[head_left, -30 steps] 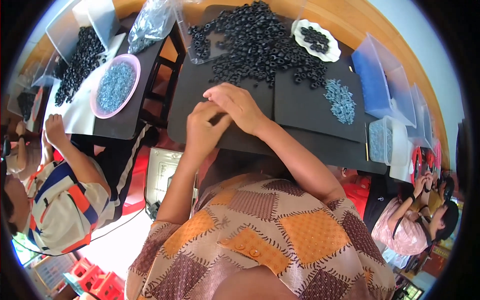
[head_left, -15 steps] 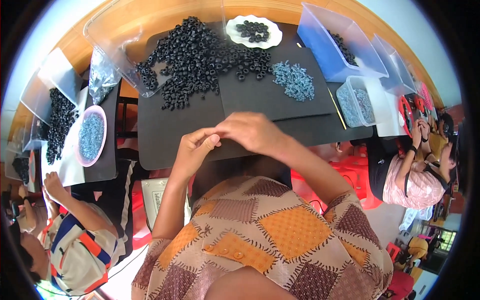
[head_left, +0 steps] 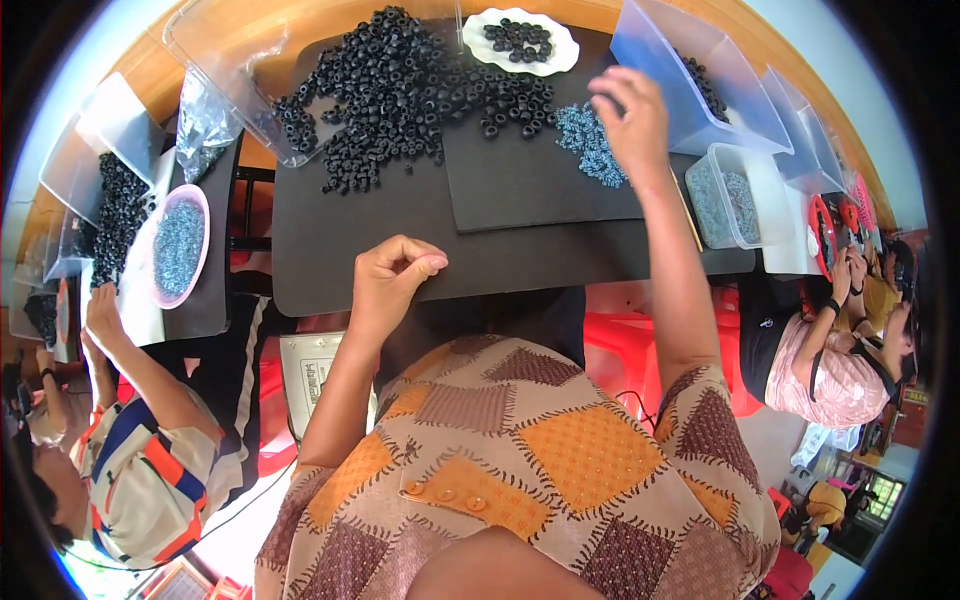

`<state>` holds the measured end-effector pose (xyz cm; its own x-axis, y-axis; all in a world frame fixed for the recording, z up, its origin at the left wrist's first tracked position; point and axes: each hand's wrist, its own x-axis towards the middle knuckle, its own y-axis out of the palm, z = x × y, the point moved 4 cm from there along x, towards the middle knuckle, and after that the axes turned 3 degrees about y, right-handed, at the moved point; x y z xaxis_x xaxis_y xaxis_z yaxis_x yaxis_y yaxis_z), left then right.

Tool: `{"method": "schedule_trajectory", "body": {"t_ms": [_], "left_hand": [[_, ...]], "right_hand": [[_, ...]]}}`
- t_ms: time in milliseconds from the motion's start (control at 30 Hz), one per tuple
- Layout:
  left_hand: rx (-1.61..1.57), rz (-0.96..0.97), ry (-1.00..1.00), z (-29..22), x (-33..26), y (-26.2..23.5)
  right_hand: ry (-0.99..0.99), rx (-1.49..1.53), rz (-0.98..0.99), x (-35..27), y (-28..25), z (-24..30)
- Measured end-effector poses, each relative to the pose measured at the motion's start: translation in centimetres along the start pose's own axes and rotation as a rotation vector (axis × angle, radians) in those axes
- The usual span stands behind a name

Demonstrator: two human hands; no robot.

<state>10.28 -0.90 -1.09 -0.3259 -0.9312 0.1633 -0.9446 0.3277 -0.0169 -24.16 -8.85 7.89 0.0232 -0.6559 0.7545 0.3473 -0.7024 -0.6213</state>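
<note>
My left hand [head_left: 395, 272] is raised near the table's front edge, thumb and fingertips pinched together. Whatever lies between them is too small or hidden to make out. Farther right, my right hand [head_left: 634, 125] reaches over a pile of small translucent blue pieces [head_left: 588, 148], its fingers curved and apart, with nothing visible in them. The pile lies on a dark flat board [head_left: 510, 195], partly covered by my hand. To the left spreads a big heap of black ring-shaped parts [head_left: 385, 110]. A white scalloped plate [head_left: 568, 52] at the back holds several more black parts.
At right stand a blue-tinted clear bin [head_left: 655, 70] and a smaller clear tub [head_left: 712, 205] of blue pieces. A clear box [head_left: 225, 95] lies tipped at the heap's left. A co-worker's hand [head_left: 104, 312] is near a pink-rimmed bowl [head_left: 204, 245] on the neighbouring table.
My right hand has left my left hand and moved forward and right to the blue pieces. My left hand stays nearly in place, still pinched. The view has shifted slightly.
</note>
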Motion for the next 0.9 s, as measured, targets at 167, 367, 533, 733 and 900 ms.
{"method": "schedule_trajectory", "body": {"t_ms": [167,367,533,733,900], "left_hand": [[0.020,0.016,-0.106,-0.4,0.1,0.1],[0.045,-0.005,-0.061,-0.5,-0.1,0.4],[0.067,-0.011,-0.047,-0.3,-0.2,0.3],[0.352,0.071,0.093,-2.9,3.5,1.5],[0.667,0.081,0.447,-4.2,12.7,3.7]], "right_hand": [[0.232,0.017,0.263,-2.3,3.4,-1.3],[-0.032,-0.104,0.226,-2.4,5.6,-2.2],[0.133,0.146,0.488,-3.1,4.1,-1.9],[0.031,0.180,0.335,-3.5,3.3,-2.8],[0.210,0.284,0.342,-3.6,2.8,-1.7]]}}
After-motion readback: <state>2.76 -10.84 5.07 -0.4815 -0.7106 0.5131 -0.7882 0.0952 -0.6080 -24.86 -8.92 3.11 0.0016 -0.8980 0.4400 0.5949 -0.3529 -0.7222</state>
